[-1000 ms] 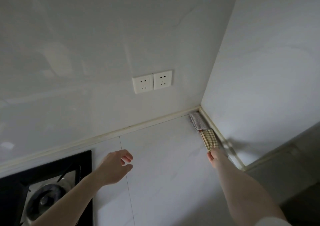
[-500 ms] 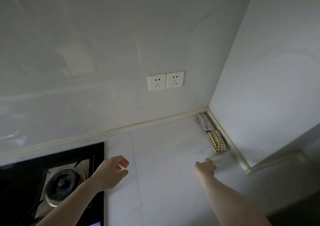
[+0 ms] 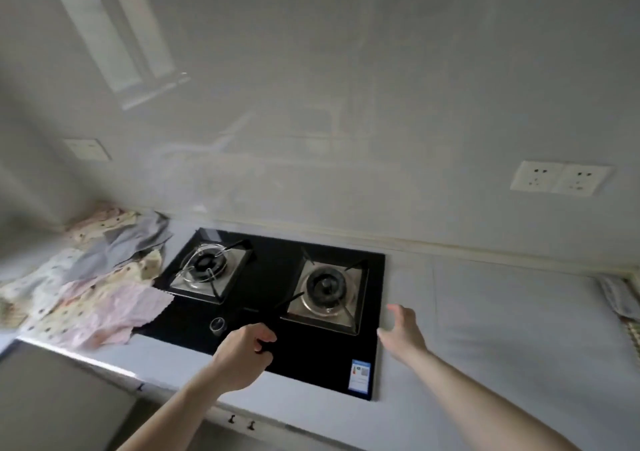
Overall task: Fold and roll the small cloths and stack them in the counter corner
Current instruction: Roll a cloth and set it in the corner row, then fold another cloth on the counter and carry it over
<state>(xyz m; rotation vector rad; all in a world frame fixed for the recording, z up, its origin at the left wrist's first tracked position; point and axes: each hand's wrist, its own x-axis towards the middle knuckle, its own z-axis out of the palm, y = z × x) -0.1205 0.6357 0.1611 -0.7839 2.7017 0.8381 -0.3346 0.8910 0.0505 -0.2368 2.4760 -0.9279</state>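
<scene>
A heap of unfolded small cloths, pink, grey and dotted cream, lies on the counter at the left, beside the stove. Two rolled cloths, one grey and one checked, sit in the counter corner at the far right edge of the view. My left hand hovers over the front of the stove with loosely curled fingers and holds nothing. My right hand is open in the air beside the stove's right edge, fingers relaxed.
A black two-burner gas stove is set into the white counter between the cloth heap and the corner. Wall sockets sit above the counter at the right. The counter's front edge runs along the bottom.
The view has swung left from the corner to the stove and the cloth heap. My right hand has drawn back from the rolled cloths, and both hands now hang over the stove area.
</scene>
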